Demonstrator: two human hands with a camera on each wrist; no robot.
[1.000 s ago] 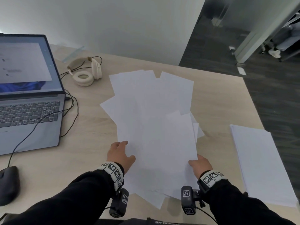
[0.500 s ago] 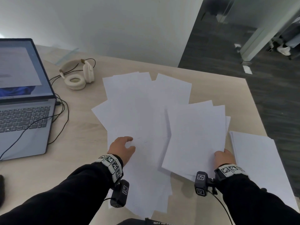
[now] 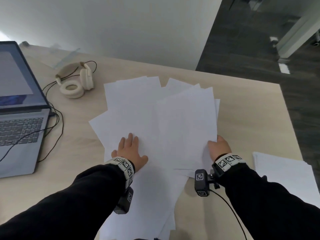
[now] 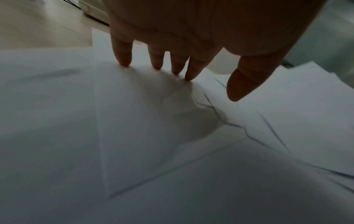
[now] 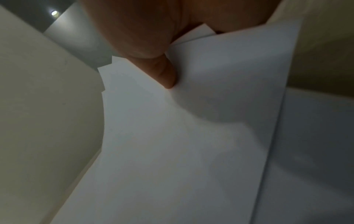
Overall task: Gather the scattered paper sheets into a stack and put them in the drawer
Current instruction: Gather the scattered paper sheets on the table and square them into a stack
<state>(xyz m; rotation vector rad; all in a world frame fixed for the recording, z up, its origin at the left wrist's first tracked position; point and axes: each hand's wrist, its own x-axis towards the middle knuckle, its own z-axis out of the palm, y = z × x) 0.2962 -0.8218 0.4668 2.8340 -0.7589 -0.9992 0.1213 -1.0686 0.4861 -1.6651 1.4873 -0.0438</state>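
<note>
Left hand [image 3: 129, 150] spread flat on loose white paper sheets [image 3: 131, 108]; right hand [image 3: 219, 148] pinches a small fanned bundle [image 3: 187, 129] near its corner; thin grip risks sheets slipping, creasing on the worktop [image 3: 245, 118]

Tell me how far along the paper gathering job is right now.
Early. The right hand pinches a small bunch of sheets by its edge, and a separate pile lies at the desk's right edge. The left hand presses flat on the spread-out sheets, which are not yet squared up. No drawer is in view, so putting them away is still to do.
</note>
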